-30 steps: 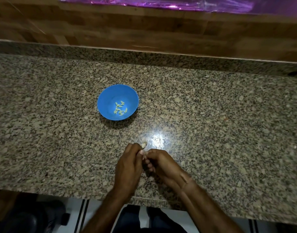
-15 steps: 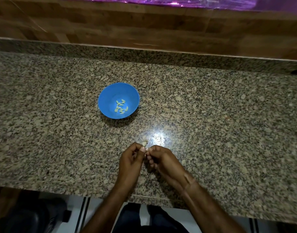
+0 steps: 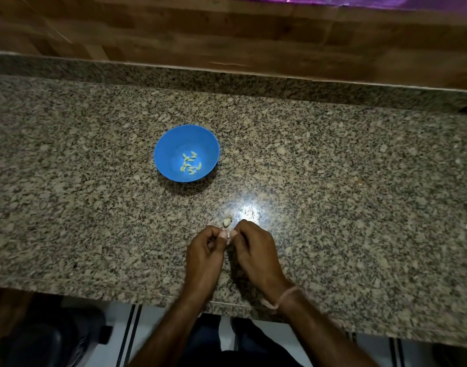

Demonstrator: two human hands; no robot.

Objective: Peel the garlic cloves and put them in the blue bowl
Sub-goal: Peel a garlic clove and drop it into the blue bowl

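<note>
**Asker:** From the head view, what are your hands doing?

**Me:** My left hand (image 3: 204, 250) and right hand (image 3: 256, 250) are curled, thumb tips almost touching. They pinch a small pale garlic clove (image 3: 228, 239) between them. Most of it is hidden by my fingers, so I can't tell how much skin is left.

**Asker:** And the other pale thing?

**Me:** That's a loose clove (image 3: 227, 221) just beyond my fingertips. It seems to lie on the surface (image 3: 333, 181), its long axis pointing roughly away from me. I can't tell whether my fingers touch it.

**Asker:** Where does the peeled one go?

**Me:** Into the blue bowl (image 3: 174, 149), which stands well ahead of my hands and off to the left. My left hand is nearer, so I'd judge that it should carry the clove forward and left. A small heap of peeled cloves (image 3: 190, 164) already lies in the bowl.

**Asker:** Any labels or writing?

**Me:** None that I can read. There's only a thread (image 3: 282, 298) tied round my right wrist.
</note>
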